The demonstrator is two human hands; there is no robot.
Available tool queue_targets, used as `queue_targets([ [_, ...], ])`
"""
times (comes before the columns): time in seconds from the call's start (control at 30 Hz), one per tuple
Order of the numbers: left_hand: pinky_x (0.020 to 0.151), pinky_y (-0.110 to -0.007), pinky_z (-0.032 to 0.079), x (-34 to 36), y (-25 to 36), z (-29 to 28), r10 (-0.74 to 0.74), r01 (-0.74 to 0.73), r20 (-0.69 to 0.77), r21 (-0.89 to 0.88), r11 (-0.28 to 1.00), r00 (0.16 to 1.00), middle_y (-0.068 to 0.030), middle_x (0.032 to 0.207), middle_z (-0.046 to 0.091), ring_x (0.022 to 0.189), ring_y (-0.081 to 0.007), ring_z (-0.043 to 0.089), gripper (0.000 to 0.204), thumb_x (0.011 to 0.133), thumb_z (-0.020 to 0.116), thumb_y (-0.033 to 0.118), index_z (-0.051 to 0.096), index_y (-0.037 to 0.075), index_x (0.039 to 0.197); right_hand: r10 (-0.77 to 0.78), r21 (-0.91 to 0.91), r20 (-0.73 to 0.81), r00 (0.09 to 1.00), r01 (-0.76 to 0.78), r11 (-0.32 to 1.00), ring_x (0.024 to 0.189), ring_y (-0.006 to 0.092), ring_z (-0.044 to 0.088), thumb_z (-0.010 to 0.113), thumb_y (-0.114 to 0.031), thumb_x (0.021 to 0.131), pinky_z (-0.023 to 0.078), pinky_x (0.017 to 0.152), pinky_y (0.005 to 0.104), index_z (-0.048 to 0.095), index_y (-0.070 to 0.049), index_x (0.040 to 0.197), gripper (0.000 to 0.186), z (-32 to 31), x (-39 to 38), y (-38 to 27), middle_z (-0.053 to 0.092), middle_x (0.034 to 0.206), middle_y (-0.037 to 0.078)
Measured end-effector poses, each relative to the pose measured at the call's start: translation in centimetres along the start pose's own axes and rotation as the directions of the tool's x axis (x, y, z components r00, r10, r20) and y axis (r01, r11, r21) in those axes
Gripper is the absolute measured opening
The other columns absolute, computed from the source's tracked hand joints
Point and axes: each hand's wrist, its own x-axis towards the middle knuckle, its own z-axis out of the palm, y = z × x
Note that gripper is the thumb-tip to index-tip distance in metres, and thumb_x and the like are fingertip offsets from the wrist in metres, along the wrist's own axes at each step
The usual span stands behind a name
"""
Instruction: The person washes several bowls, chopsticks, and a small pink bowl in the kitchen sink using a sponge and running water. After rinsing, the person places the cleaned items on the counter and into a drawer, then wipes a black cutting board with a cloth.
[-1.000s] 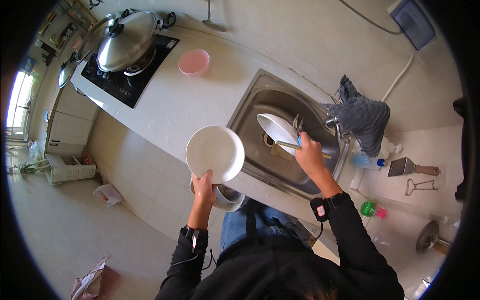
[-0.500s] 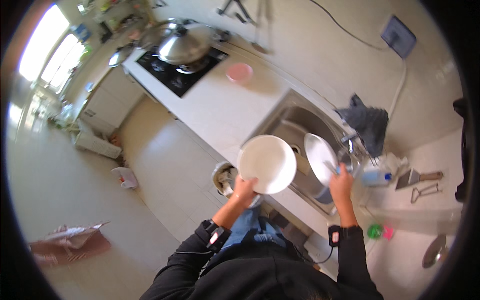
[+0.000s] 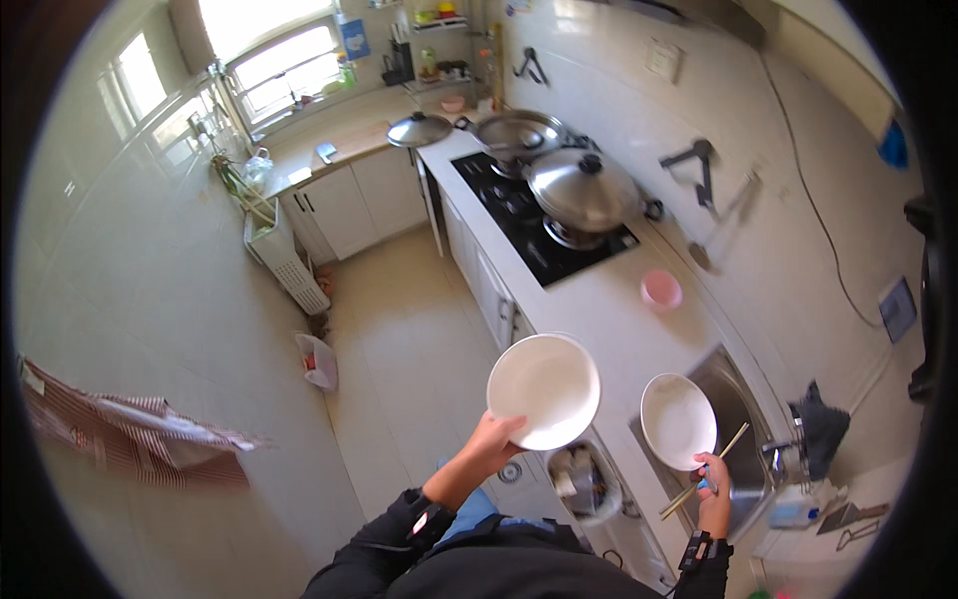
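Observation:
My left hand (image 3: 491,444) grips the rim of a large white bowl (image 3: 545,391), thumb inside it. The bowl is tilted so that its bare inside shows, and it hangs in front of the counter's edge. My right hand (image 3: 713,491) pinches a shallower white bowl (image 3: 679,421) by its near edge, over the left part of the steel sink (image 3: 740,394). A pair of light chopsticks (image 3: 736,439) sticks out crosswise from the same hand. Something small and blue shows at those fingers, too small to name.
Beyond the sink, a pink bowl (image 3: 661,291) stands on the white counter (image 3: 609,324). Farther back, a lidded steel pan (image 3: 582,190) sits on the black hob (image 3: 519,215). A waste bin (image 3: 587,487) stands below the counter. A dark grey cloth (image 3: 823,429) hangs by the tap.
The view has swung left toward the hob and window. My left hand's bowl has moved off the sink edge; the right hand's bowl has shifted toward the sink's left side. Both grips stay.

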Motion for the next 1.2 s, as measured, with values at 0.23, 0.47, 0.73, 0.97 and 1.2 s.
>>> queue_targets([
  [0.23, 0.083, -0.046, 0.056, -0.3, 16.6, -14.2, 0.154, -0.158, -0.171, -0.005, 0.987, 0.973, -0.0182, 0.119, 0.055, 0.103, -0.0331, 0.062, 0.048, 0.084, 0.050, 0.000, 0.040, -0.003, 0.130, -0.111, 0.047, 0.183, 0.977, 0.104, 0.993, 0.043, 0.0025, 0.043, 0.064, -0.005, 0.072, 0.031, 0.037, 0.0152, 0.051, -0.011, 0.080, 0.016, 24.2, -3.7, -2.1, 0.049, 0.066, -0.003],
  [0.47, 0.086, -0.049, 0.054, 4.6, 28.5, -25.0, 0.259, -0.293, -0.255, -0.105, 0.950, 0.932, -0.0182, 0.122, 0.054, 0.106, -0.0344, 0.061, 0.051, 0.081, 0.048, -0.002, 0.039, -0.003, 0.132, -0.022, -0.113, 0.263, 0.965, 0.053, 0.992, 0.043, 0.0038, 0.044, 0.063, -0.004, 0.073, 0.029, 0.033, 0.0172, 0.049, -0.009, 0.079, 0.016, 47.0, -2.7, -5.5, 0.046, 0.060, -0.004],
  [0.73, 0.092, -0.056, 0.051, 13.2, 44.1, -36.8, 0.315, -0.418, -0.475, -0.126, 0.900, 0.822, -0.0219, 0.127, 0.049, 0.113, -0.0408, 0.055, 0.057, 0.080, 0.045, -0.007, 0.033, -0.004, 0.136, -0.079, -0.201, 0.521, 0.850, 0.212, 0.957, 0.042, 0.0039, 0.045, 0.061, -0.001, 0.075, 0.034, 0.035, 0.0174, 0.051, -0.005, 0.082, 0.013, 77.0, 2.1, -11.8, 0.052, 0.065, -0.001],
  [0.97, 0.087, -0.057, 0.054, 19.5, 59.3, -46.0, 0.388, -0.579, -0.581, -0.183, 0.795, 0.716, -0.0261, 0.123, 0.050, 0.109, -0.0423, 0.056, 0.050, 0.082, 0.045, -0.005, 0.034, -0.012, 0.130, -0.080, -0.169, 0.692, 0.718, 0.268, 0.948, 0.043, 0.0035, 0.046, 0.059, 0.001, 0.078, 0.037, 0.038, 0.0186, 0.053, -0.005, 0.080, 0.009, 103.1, 1.8, -15.6, 0.050, 0.062, -0.002],
  [1.2, 0.089, -0.057, 0.053, 29.1, 72.8, -56.4, 0.372, -0.593, -0.613, -0.200, 0.780, 0.697, -0.0287, 0.126, 0.047, 0.109, -0.0481, 0.054, 0.055, 0.081, 0.042, -0.005, 0.029, -0.012, 0.133, 0.002, -0.198, 0.744, 0.668, 0.218, 0.956, 0.044, 0.0056, 0.046, 0.059, 0.003, 0.078, 0.039, 0.039, 0.0197, 0.050, -0.005, 0.082, 0.013, 126.0, 3.4, -14.8, 0.050, 0.066, 0.000],
])
